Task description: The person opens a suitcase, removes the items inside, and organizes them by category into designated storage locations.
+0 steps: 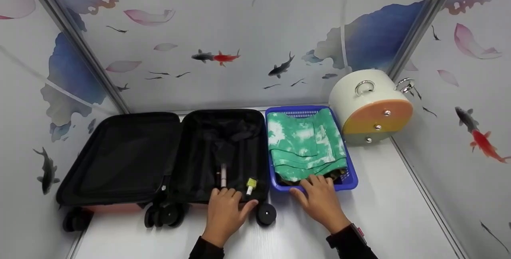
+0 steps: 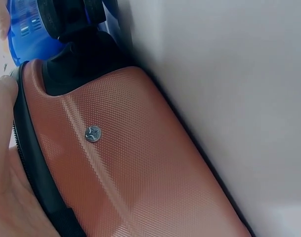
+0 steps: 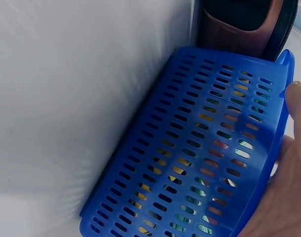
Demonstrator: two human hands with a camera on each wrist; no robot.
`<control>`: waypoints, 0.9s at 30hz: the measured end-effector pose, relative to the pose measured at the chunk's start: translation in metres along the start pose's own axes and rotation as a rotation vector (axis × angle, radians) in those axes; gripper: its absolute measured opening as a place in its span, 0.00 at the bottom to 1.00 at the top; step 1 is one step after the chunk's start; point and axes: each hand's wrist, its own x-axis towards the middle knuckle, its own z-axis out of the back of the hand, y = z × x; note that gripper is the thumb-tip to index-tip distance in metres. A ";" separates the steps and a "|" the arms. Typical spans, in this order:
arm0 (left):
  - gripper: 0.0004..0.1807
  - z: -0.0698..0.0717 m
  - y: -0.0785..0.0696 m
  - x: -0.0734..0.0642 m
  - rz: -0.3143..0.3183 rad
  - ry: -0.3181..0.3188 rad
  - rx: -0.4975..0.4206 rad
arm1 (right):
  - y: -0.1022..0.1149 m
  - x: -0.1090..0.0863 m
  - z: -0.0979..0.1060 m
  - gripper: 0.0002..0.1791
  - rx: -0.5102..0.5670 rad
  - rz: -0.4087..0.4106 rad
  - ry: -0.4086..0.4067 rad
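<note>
the barely filled black-lined suitcase (image 1: 197, 147) and blue plastic basket (image 1: 352, 180), where green-white cloth (image 1: 303, 139) is left, are touched by relaxed left hand (image 1: 224, 210) and right hand (image 1: 321, 202).

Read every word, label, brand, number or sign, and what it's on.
No words or numbers are readable.
Round silver badge on the copper hard-shell suitcase: mark without legible letters.
Small yellow and white object inside: any print too small.
Red patch by the black right sleeve: too small.
</note>
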 end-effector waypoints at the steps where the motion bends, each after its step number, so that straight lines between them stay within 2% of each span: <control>1: 0.33 0.000 0.000 0.000 0.000 0.003 -0.003 | -0.001 0.001 0.000 0.22 0.003 -0.002 0.002; 10: 0.34 -0.001 0.000 0.001 0.014 0.022 -0.008 | -0.004 0.014 -0.002 0.22 0.028 0.001 0.016; 27: 0.34 -0.002 0.000 0.001 0.006 -0.016 -0.017 | -0.019 0.052 -0.011 0.25 0.038 0.013 0.026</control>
